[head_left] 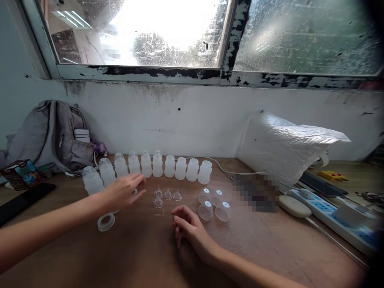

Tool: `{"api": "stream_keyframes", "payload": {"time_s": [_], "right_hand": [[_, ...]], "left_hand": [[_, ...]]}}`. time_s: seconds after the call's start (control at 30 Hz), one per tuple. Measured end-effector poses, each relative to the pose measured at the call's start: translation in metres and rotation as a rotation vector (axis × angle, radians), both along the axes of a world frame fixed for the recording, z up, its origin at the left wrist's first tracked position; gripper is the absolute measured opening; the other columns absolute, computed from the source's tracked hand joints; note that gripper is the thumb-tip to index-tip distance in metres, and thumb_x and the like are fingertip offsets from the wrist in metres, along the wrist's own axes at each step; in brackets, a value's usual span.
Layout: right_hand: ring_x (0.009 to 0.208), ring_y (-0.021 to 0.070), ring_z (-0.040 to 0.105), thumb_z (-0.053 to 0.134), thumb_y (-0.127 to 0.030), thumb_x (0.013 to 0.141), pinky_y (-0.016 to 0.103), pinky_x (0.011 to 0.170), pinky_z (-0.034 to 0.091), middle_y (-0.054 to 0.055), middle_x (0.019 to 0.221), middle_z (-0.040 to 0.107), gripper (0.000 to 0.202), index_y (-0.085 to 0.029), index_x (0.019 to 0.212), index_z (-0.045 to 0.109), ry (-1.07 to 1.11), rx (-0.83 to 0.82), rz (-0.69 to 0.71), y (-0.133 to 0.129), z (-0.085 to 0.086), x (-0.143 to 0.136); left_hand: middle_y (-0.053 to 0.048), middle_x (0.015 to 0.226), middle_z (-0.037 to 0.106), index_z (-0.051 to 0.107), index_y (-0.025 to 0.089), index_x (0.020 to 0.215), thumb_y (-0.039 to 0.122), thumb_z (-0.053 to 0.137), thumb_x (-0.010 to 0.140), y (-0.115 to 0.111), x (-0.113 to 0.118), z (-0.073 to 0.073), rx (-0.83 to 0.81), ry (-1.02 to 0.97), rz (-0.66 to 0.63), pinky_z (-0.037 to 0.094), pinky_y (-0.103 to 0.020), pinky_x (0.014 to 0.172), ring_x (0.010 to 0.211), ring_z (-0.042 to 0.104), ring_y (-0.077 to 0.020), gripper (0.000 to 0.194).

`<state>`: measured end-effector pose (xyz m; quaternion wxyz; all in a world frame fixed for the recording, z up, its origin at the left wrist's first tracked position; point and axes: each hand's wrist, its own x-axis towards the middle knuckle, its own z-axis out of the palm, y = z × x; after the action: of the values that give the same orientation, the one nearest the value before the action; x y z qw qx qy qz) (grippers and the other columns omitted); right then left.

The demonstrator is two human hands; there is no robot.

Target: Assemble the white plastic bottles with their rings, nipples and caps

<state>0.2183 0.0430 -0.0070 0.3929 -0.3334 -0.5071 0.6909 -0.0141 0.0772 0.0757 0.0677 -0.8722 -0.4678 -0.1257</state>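
My left hand (127,191) reaches over the table with thumb and fingers apart. A pale bottle collar ring (135,192) shows partly between them; whether they touch it I cannot tell. Another collar ring (106,222) lies below my left forearm. My right hand (192,232) hovers with loosely curled, parted fingers and holds nothing visible. Between the hands sit several clear silicone nipples (168,195). Clear domed caps (205,211) stand right of them. Behind runs a row of frosted baby bottles: the left ones (146,164) wear clear caps, the right ones (180,169) have open tops.
A grey backpack (51,136), a small carton (21,175) and a black phone (27,202) are at the left. On the right are a silvery padded bag (282,148), a power strip (330,216) and a rounded white device (295,206). A white cable runs behind the bottles.
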Motion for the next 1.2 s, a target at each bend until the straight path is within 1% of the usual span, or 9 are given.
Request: {"api": "stream_keyframes", "payload": {"time_s": [0.13,0.27,0.37,0.43,0.57,0.67,0.8,1.07,1.2], "right_hand": [[0.043,0.0053,0.043,0.052,-0.031,0.074,0.016,0.036,0.038,-0.006,0.06,0.043,0.017,-0.018,0.081,0.044,-0.152,0.181,0.01,-0.004,-0.001,-0.002],[0.044,0.0063,0.043,0.045,-0.026,0.077,0.016,0.036,0.037,-0.005,0.058,0.043,0.01,-0.018,0.084,0.045,-0.334,0.329,-0.002,-0.006,-0.004,-0.005],[0.051,0.0083,0.046,0.043,-0.021,0.078,0.019,0.044,0.041,-0.001,0.064,0.049,0.01,-0.017,0.083,0.05,-0.502,0.543,-0.104,-0.004,-0.003,-0.009],[0.066,0.0115,0.051,0.041,-0.019,0.079,0.024,0.06,0.045,0.004,0.077,0.054,0.015,-0.017,0.086,0.055,-0.608,0.774,-0.159,-0.001,-0.001,-0.013],[0.109,0.0217,0.041,0.041,-0.02,0.082,0.039,0.091,0.033,0.011,0.117,0.047,0.033,-0.022,0.113,0.051,-0.85,1.081,-0.102,0.005,-0.001,-0.022],[0.117,0.0244,0.033,0.04,-0.027,0.083,0.044,0.095,0.028,0.01,0.127,0.039,0.038,-0.024,0.121,0.044,-1.019,1.085,-0.044,0.009,-0.005,-0.027],[0.118,0.022,0.034,0.034,-0.027,0.086,0.042,0.097,0.027,0.009,0.128,0.04,0.037,-0.024,0.122,0.043,-1.053,1.085,-0.012,0.011,-0.009,-0.025],[0.114,0.0197,0.037,0.033,-0.026,0.087,0.038,0.096,0.031,0.011,0.122,0.044,0.036,-0.021,0.121,0.043,-0.934,1.103,-0.034,0.007,-0.01,-0.019],[0.114,0.0212,0.038,0.034,-0.025,0.087,0.04,0.094,0.033,0.011,0.122,0.043,0.036,-0.022,0.122,0.043,-0.908,1.098,-0.011,-0.001,-0.005,-0.011]], "left_hand": [[-0.003,0.078,0.053,0.048,0.02,0.079,0.034,0.036,0.082,-0.059,-0.038,-0.028,-0.114,0.042,0.1,0.039,-0.025,0.057,0.069,0.052,-0.0161,0.019],[-0.003,0.078,0.054,0.049,0.02,0.079,0.035,0.035,0.082,-0.077,-0.057,-0.045,-0.161,-0.071,0.179,0.041,-0.025,0.058,0.07,0.051,-0.0163,0.021],[-0.004,0.082,0.054,0.049,0.02,0.081,0.03,0.035,0.082,-0.077,-0.05,-0.053,-0.177,-0.174,0.131,0.041,-0.025,0.063,0.073,0.051,-0.0159,0.018],[-0.004,0.083,0.054,0.049,0.019,0.082,0.026,0.035,0.082,-0.076,-0.034,-0.058,-0.172,-0.211,0.048,0.041,-0.026,0.066,0.075,0.05,-0.0156,0.016],[-0.004,0.083,0.055,0.05,0.018,0.083,0.019,0.037,0.081,-0.073,0.005,-0.062,-0.099,-0.194,-0.151,0.039,-0.03,0.074,0.081,0.048,-0.0173,0.013],[-0.005,0.082,0.056,0.051,0.018,0.083,0.018,0.039,0.08,-0.069,0.026,-0.064,-0.066,-0.202,-0.273,0.038,-0.032,0.077,0.082,0.048,-0.018,0.012],[-0.005,0.084,0.057,0.052,0.018,0.085,0.019,0.042,0.08,-0.064,0.03,-0.069,-0.081,-0.286,-0.328,0.039,-0.03,0.079,0.085,0.048,-0.0175,0.011],[-0.008,0.105,0.054,0.047,0.019,0.106,0.036,0.057,0.071,-0.056,0.014,-0.078,-0.11,-0.423,-0.136,0.037,-0.038,0.085,0.098,0.047,-0.0226,0.04],[-0.006,0.099,0.058,0.049,0.021,0.103,0.036,0.055,0.073,-0.055,0.014,-0.075,-0.198,-0.45,-0.148,0.037,-0.039,0.085,0.093,0.05,-0.0219,0.034]]}}
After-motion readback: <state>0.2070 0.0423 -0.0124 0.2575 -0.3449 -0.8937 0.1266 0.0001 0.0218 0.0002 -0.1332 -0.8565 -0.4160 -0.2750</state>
